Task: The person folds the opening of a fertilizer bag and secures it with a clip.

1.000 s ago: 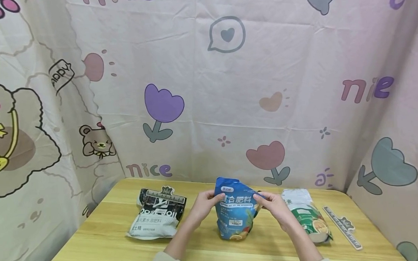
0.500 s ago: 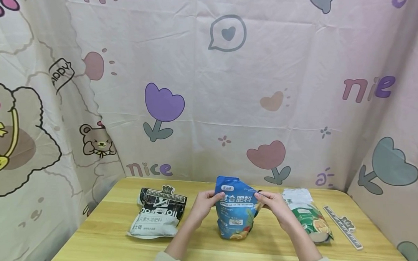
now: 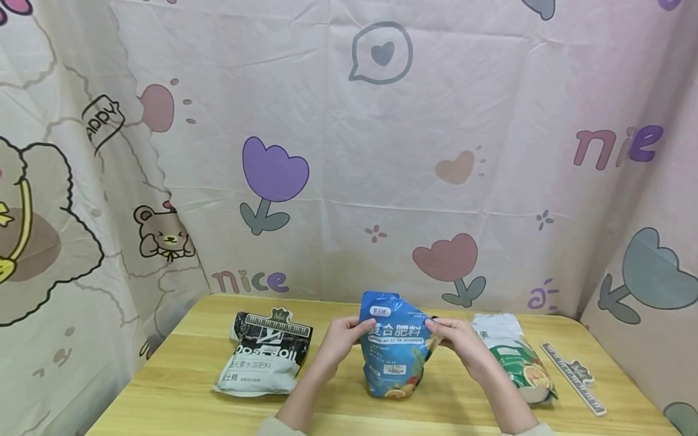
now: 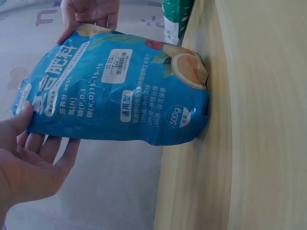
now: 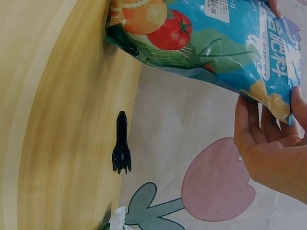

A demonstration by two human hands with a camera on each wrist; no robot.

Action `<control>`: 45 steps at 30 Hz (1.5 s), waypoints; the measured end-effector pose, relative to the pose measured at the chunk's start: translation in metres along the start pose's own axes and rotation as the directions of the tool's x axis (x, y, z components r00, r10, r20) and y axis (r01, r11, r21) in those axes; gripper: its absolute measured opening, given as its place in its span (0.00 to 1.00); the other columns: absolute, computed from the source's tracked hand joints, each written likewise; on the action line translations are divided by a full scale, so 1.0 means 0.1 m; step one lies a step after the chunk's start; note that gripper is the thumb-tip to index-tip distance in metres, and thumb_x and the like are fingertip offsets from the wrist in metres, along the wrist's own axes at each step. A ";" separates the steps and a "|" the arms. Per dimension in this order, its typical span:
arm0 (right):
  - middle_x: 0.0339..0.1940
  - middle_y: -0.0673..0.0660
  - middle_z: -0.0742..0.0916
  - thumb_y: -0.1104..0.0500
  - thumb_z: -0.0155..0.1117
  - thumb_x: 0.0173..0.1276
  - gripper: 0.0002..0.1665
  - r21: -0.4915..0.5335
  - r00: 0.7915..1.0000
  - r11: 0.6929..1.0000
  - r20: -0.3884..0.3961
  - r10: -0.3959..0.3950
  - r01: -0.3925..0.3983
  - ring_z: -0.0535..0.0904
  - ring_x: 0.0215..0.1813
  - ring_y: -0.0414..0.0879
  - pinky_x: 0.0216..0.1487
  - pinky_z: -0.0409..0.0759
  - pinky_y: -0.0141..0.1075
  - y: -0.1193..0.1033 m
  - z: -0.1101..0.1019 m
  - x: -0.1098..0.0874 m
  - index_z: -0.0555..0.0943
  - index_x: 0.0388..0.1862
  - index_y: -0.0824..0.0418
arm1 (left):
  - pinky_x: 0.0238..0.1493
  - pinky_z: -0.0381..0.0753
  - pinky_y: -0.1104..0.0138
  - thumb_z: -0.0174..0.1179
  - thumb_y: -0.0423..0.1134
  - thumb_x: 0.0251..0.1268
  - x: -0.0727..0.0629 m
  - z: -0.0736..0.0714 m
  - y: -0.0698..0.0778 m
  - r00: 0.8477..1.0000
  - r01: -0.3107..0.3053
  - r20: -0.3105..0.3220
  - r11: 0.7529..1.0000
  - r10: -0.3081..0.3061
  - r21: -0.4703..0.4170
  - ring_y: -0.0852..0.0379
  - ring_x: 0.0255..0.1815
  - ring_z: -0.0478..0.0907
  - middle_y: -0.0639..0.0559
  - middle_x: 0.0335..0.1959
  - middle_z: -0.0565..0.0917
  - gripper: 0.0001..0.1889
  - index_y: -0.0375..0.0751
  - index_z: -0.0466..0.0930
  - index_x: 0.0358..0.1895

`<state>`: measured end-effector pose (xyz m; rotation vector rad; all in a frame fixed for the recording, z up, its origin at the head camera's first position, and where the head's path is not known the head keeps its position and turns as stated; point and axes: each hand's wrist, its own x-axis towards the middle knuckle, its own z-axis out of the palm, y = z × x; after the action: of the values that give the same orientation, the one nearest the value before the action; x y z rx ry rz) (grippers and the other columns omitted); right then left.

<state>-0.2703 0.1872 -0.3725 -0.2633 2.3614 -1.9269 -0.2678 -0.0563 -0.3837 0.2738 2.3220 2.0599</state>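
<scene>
A blue fertilizer bag (image 3: pixel 393 361) printed with fruit stands upright on the table in the head view. My left hand (image 3: pixel 340 342) pinches its upper left edge, thumb on the front face. Its upper right edge is pinched by my right hand (image 3: pixel 462 343), thumb again in front. The left wrist view shows the bag's (image 4: pixel 129 96) lower end touching the tabletop, with the left hand's (image 4: pixel 36 165) fingers behind it. In the right wrist view the right hand (image 5: pixel 273 143) grips a top corner. The bag's back is hidden.
On the left lies a black-and-white fertilizer bag (image 3: pixel 256 369) with a keyboard-patterned clip (image 3: pixel 277 322) across its top. A green-and-white bag (image 3: pixel 512 360) and a similar loose clip (image 3: pixel 574 377) lie at right. A small black fork-shaped tool (image 5: pixel 122 143) rests on the table (image 3: pixel 159 404).
</scene>
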 end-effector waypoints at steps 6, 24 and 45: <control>0.39 0.54 0.79 0.54 0.58 0.67 0.16 -0.002 1.000 1.000 0.009 0.002 -0.002 0.73 0.45 0.46 0.56 0.68 0.46 -0.05 0.01 -0.01 0.81 0.36 0.68 | 0.54 0.67 0.46 0.59 0.50 0.61 0.01 -0.02 0.00 1.000 -0.004 0.011 1.000 0.004 0.011 0.45 0.47 0.77 0.43 0.41 0.83 0.23 0.30 0.80 0.46; 0.49 0.57 0.82 0.66 0.74 0.46 0.26 -0.739 0.493 0.180 0.228 -0.840 0.649 0.76 0.52 0.51 0.49 0.75 0.41 -0.08 0.24 -0.08 0.80 0.48 0.64 | 0.64 0.56 0.58 0.69 0.41 0.51 -0.09 0.14 0.09 0.561 -0.606 0.333 0.102 0.758 0.789 0.47 0.65 0.60 0.45 0.62 0.70 0.30 0.38 0.71 0.60; 0.35 0.46 0.85 0.63 0.72 0.52 0.12 -0.769 0.620 0.292 0.167 -0.766 0.568 0.79 0.39 0.41 0.41 0.77 0.40 0.01 0.29 -0.04 0.84 0.37 0.54 | 0.49 0.74 0.64 0.61 0.45 0.59 -0.02 0.16 0.09 0.719 -0.527 0.336 0.162 0.609 0.834 0.57 0.45 0.78 0.54 0.44 0.82 0.14 0.45 0.81 0.46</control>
<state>-0.2615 0.1603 -0.3796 -1.3922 3.5167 -0.8401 -0.2623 -0.0403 -0.3771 1.2960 3.5169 0.4655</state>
